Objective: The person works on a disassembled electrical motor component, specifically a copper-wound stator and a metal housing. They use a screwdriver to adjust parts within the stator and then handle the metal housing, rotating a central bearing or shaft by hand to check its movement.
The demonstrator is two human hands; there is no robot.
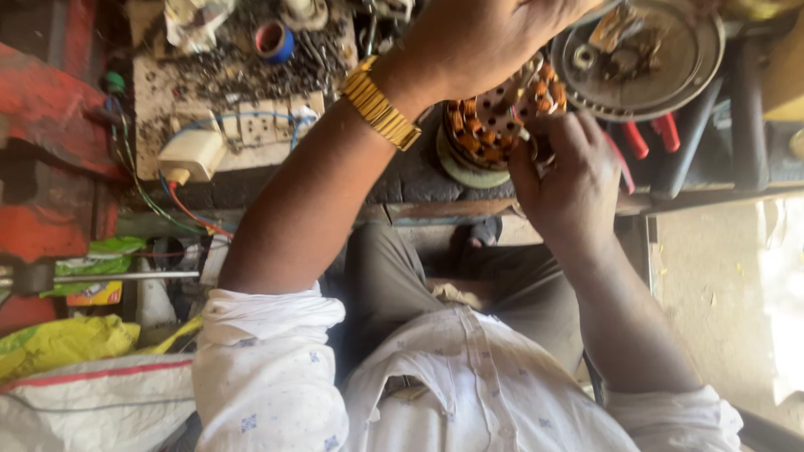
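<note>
Broadly, from largest item to smallest:

- Cluttered dark worktop (402, 180), strewn with metal swarf and small parts; it carries everything below at the person's lap level, within easy reach.
- Round grey metal cover plate (670, 79), dished side up at the upper right, seemingly serving as a tray for loose small parts.
- Round motor stator wound with orange-brown copper coils (494, 125), standing on a pale disc at the worktop's near edge, between the two hands; probably propped there so its windings face the person.
- Left hand (486, 38), wearing a gold metal watch band (381, 105), curled closed over the stator's top; what the fingers pinch is hidden.
- Right hand (569, 180), fingers bent round the stator's near side, apparently steadying it.
- White plug adaptor (193, 155) on a grimy white socket board (268, 125), wires trailing off to the left.
- Yellow-green plastic packet (63, 343), crumpled at the lower left; a green-and-yellow packet (96, 280) lies above it.
- Red-handled tools (649, 138), lying right of the stator.
- Blue roll of tape (275, 42), far edge.
</note>
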